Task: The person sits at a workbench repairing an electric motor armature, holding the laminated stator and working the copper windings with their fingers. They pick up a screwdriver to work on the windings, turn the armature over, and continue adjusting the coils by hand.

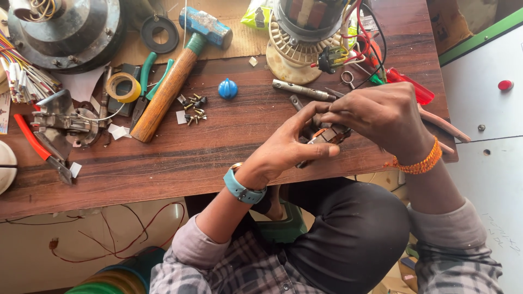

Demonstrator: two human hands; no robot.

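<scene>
Pinching a small metal-and-copper part between both hands over the near edge of the worktop, left hand is cradling it steady while right hand is working its top with closed fingertips, hammer and screws lying within reach.

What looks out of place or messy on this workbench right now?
A few things. Small screws lie scattered loose beside the hammer, whose head overhangs a cardboard sheet. Wires spill in a tangle from the motor stator. Both hands, left hand and right hand, grip a small part.
</scene>
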